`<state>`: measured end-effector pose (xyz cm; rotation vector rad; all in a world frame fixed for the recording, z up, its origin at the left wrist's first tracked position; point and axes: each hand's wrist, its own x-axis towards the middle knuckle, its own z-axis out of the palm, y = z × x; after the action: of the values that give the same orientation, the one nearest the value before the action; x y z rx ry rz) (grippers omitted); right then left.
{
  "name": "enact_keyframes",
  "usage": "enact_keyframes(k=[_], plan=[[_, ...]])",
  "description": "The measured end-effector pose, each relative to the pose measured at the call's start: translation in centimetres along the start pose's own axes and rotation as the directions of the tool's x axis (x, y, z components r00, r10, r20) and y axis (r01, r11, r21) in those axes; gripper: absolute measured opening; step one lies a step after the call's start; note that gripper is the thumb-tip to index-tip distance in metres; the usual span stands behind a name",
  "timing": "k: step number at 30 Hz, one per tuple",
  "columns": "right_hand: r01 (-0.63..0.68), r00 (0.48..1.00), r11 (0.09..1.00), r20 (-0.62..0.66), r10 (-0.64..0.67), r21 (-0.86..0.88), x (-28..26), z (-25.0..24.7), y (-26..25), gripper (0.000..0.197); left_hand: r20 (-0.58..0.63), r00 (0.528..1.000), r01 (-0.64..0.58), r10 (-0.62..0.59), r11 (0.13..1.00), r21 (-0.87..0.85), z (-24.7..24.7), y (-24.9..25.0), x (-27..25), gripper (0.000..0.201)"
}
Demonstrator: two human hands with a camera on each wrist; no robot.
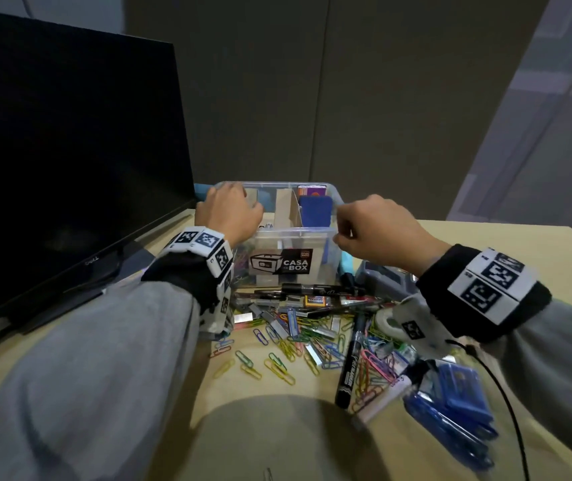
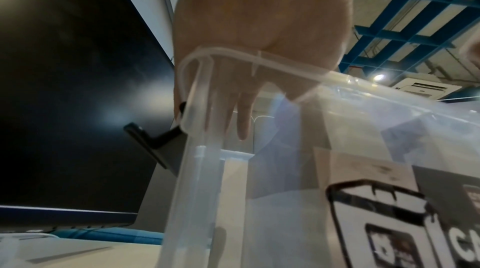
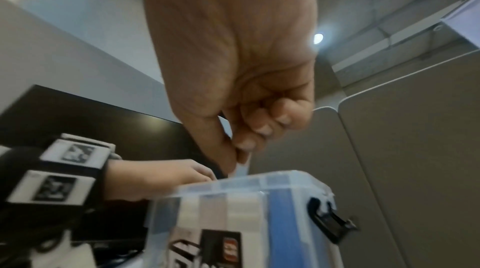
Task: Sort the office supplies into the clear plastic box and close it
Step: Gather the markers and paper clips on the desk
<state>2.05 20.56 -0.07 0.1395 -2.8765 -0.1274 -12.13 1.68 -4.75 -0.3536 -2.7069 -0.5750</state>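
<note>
- Grey sleeves [image 1: 79, 359] fill the lower part of the head view, each wrist wrapped in a black band carrying black-and-white marker tags.
- Behind them the tan tabletop [image 1: 506, 251] carries everything else.
- On its left stands a dark monitor [image 1: 69, 161], screen black.
- At the far middle of the tabletop sits the clear plastic box [image 1: 295, 234], lid off, a "CASA BOX" label on its near wall and cardboard dividers [image 1: 286, 210] splitting its inside; a blue flat item [image 1: 315, 211] stands in the right compartment.
- Over the box's left end is the left hand [image 1: 230, 211]: its fingers [image 2: 241, 116] reach straight down inside the left compartment, seen through the clear wall, with the palm over the rim; whether they grasp anything I cannot tell.
- By the box's right near corner the right hand [image 1: 378, 227] is curled, thumb and fingertips [image 3: 244, 145] pinching a small pale strip [image 3: 242, 166] just above the rim.
- Nearer on the tabletop lie a black marker [image 1: 350, 362] and blue packets [image 1: 458, 404] to the right.
- Scattered around the marker are coloured paper clips [image 1: 277, 366] and silvery staple strips, loose on the surface.
</note>
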Motion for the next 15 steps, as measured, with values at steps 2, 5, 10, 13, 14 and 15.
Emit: enact_keyframes(k=[2, 5, 10, 13, 14, 15], plan=[[0.046, 0.981, 0.998, 0.188, -0.038, -0.042, -0.9, -0.4, -0.6, 0.007, 0.000, 1.000, 0.005, -0.005, 1.000, -0.005, 0.1, -0.1, 0.0, 0.036], [0.197, 0.783, 0.978, 0.589, -0.198, 0.067, -2.7, 0.6, -1.8, 0.014, 0.000, 1.000, 0.017, -0.017, 1.000, 0.007, 0.2, -0.1, -0.1, 0.029], [0.343, 0.600, 0.936, 0.750, -0.280, 0.075, -4.6, 3.6, -3.2, 0.039, 0.022, 1.000, 0.010, -0.011, 0.999, 0.052, 0.2, -0.2, 0.0, 0.035], [0.414, 0.650, 0.910, 0.689, -0.321, 0.033, -4.8, 4.5, -3.4, 0.036, 0.047, 0.999, 0.014, -0.018, 0.997, 0.072, 0.1, -0.1, 0.0, 0.037], [0.438, 0.659, 0.899, 0.670, -0.342, 0.028, -4.8, 4.6, -3.4, 0.035, 0.055, 0.998, 0.017, -0.022, 0.997, 0.075, 0.0, 0.0, 0.0, 0.037], [0.454, 0.661, 0.890, 0.658, -0.360, 0.031, -4.8, 4.6, -3.3, 0.033, 0.060, 0.998, 0.019, -0.024, 0.997, 0.074, 0.0, 0.0, 0.0, 0.036]])
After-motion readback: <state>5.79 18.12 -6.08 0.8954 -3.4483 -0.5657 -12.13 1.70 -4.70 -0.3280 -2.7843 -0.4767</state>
